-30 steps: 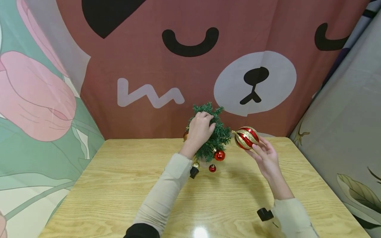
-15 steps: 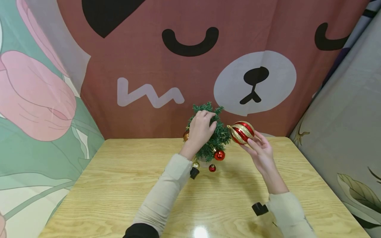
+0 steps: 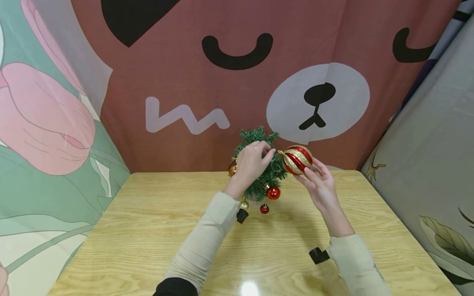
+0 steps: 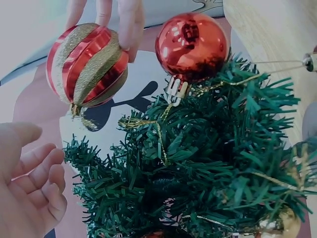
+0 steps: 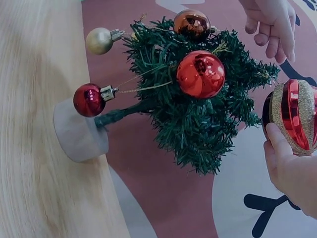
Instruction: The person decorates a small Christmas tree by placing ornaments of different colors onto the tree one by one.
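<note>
A large red-and-gold striped Christmas bauble (image 3: 296, 160) is held by my right hand (image 3: 321, 191), thumb and fingers round its lower side, its gold cap facing left. Close to that cap is my left hand (image 3: 252, 162), loosely bent and holding nothing, in front of the upper part of a small green Christmas tree (image 3: 275, 170). In the left wrist view a gap shows between the left fingers (image 4: 42, 173) and the bauble (image 4: 89, 69). The right wrist view shows a shiny red ball (image 5: 200, 74), a copper ball (image 5: 192, 25), a small red ball (image 5: 89, 100) and a gold ball (image 5: 99, 41) on the tree.
The tree's pale round base (image 5: 79, 134) stands on a wooden table (image 3: 166, 222) near its back edge. Behind hangs a brown cloth (image 3: 166, 70) with a bear print. A black wrist device (image 3: 319, 255) sticks out beside the right sleeve.
My right hand has carried the striped bauble left and upward, closer to the tree and the left hand. The left fingers have shifted slightly right, toward the bauble's cap.
</note>
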The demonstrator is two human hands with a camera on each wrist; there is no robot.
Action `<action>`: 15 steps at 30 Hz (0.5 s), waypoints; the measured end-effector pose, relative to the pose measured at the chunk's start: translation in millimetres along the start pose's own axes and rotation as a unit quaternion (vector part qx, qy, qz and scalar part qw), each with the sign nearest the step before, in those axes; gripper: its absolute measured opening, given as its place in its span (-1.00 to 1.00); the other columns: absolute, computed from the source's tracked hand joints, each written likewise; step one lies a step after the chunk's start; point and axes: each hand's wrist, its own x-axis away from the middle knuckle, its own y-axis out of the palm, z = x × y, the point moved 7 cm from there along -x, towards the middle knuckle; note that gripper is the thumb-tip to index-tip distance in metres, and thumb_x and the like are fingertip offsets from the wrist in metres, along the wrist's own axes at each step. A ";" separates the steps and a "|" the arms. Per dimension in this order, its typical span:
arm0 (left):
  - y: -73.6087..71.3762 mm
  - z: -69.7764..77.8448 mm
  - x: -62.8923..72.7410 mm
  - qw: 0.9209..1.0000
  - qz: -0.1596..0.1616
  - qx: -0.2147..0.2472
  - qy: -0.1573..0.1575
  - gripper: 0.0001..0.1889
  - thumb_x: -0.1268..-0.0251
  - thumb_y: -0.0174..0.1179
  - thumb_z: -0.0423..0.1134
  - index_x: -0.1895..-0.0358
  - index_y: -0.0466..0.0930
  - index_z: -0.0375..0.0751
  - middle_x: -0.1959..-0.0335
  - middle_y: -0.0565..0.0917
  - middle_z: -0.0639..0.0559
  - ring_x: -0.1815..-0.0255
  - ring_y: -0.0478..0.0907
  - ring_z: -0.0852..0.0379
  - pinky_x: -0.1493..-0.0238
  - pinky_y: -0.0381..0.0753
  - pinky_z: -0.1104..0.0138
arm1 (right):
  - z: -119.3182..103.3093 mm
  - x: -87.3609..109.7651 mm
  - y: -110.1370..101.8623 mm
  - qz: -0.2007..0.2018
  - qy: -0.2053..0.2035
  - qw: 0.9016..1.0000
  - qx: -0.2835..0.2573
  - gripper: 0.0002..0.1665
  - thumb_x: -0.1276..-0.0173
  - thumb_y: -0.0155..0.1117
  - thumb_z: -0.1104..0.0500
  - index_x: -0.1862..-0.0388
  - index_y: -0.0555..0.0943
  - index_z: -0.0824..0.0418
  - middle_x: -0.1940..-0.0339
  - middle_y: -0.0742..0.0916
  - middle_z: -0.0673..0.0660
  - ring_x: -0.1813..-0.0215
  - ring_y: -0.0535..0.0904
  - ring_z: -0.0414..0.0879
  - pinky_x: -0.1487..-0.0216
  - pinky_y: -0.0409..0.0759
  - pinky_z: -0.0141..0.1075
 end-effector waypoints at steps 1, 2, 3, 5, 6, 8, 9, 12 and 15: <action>0.2 0.1 0.2 1.000 0.000 0.001 0.002 -0.81 -0.23 0.11 -0.12 0.39 0.62 -0.13 0.48 0.60 0.08 0.59 0.44 0.26 0.63 0.34 0.50 | 0.0 -0.2 0.6 0.000 0.000 1.000 0.003 -0.64 -0.27 -0.03 0.50 -0.01 0.37 0.25 0.11 0.38 0.18 0.04 0.45 -0.05 0.05 0.48 -0.13; 0.7 0.2 0.3 1.000 0.000 0.002 0.005 -0.81 -0.24 0.10 -0.12 0.39 0.63 -0.12 0.49 0.60 0.09 0.61 0.43 0.27 0.65 0.32 0.50 | 0.1 -0.3 1.1 0.000 -0.001 1.000 0.002 -0.64 -0.27 -0.03 0.50 -0.02 0.37 0.25 0.11 0.38 0.18 0.04 0.46 -0.05 0.04 0.48 -0.13; 1.1 0.3 0.5 1.000 -0.002 0.001 0.007 -0.80 -0.24 0.10 -0.11 0.39 0.63 -0.12 0.51 0.60 0.10 0.64 0.42 0.28 0.67 0.31 0.50 | 0.1 -0.4 1.7 -0.001 -0.001 1.000 0.002 -0.64 -0.27 -0.03 0.50 -0.02 0.37 0.25 0.11 0.38 0.18 0.04 0.46 -0.05 0.04 0.47 -0.13; 2.0 0.4 0.9 1.000 -0.007 -0.001 0.010 -0.78 -0.25 0.09 -0.09 0.38 0.65 -0.11 0.57 0.59 0.12 0.69 0.38 0.29 0.71 0.26 0.51 | -0.1 -0.2 3.0 -0.003 -0.003 1.000 0.002 -0.64 -0.27 -0.03 0.50 -0.02 0.37 0.25 0.13 0.38 0.18 0.05 0.46 -0.05 0.04 0.47 -0.13; 2.5 0.5 1.1 1.000 -0.010 -0.003 0.011 -0.78 -0.25 0.08 -0.09 0.37 0.65 -0.11 0.59 0.58 0.12 0.71 0.36 0.30 0.73 0.24 0.51 | -0.2 -0.2 3.5 -0.004 -0.004 1.000 0.001 -0.64 -0.27 -0.03 0.50 -0.02 0.37 0.25 0.13 0.39 0.17 0.05 0.46 -0.05 0.04 0.47 -0.13; 4.1 0.8 1.6 1.000 -0.020 -0.006 0.014 -0.77 -0.25 0.08 -0.07 0.34 0.66 -0.11 0.65 0.56 0.14 0.76 0.31 0.31 0.77 0.20 0.51 | -0.7 0.1 5.0 -0.006 -0.006 1.000 0.001 -0.65 -0.28 -0.03 0.49 -0.01 0.38 0.25 0.15 0.40 0.16 0.06 0.47 -0.06 0.05 0.48 -0.13; 5.0 1.0 1.9 1.000 -0.025 -0.008 0.016 -0.76 -0.25 0.08 -0.06 0.32 0.66 -0.11 0.66 0.56 0.15 0.77 0.30 0.31 0.78 0.19 0.51 | -0.9 0.3 5.7 -0.007 -0.006 1.000 0.001 -0.65 -0.28 -0.03 0.49 -0.01 0.38 0.25 0.16 0.40 0.16 0.07 0.47 -0.06 0.05 0.48 -0.14; 7.6 1.5 2.7 0.999 -0.040 -0.017 0.018 -0.74 -0.24 0.08 -0.04 0.26 0.65 -0.12 0.68 0.55 0.16 0.78 0.30 0.31 0.80 0.18 0.52 | -1.3 0.7 8.0 -0.009 -0.005 1.000 0.000 -0.65 -0.29 -0.04 0.49 -0.02 0.37 0.25 0.17 0.41 0.16 0.09 0.49 -0.06 0.05 0.48 -0.14; 10.4 1.5 3.5 0.998 -0.056 -0.024 0.015 -0.73 -0.24 0.08 -0.03 0.20 0.63 -0.13 0.69 0.54 0.17 0.78 0.31 0.32 0.81 0.18 0.52 | -1.1 0.7 9.8 -0.013 -0.003 1.000 0.000 -0.64 -0.29 -0.05 0.49 -0.03 0.35 0.25 0.13 0.40 0.17 0.08 0.50 -0.05 0.04 0.48 -0.14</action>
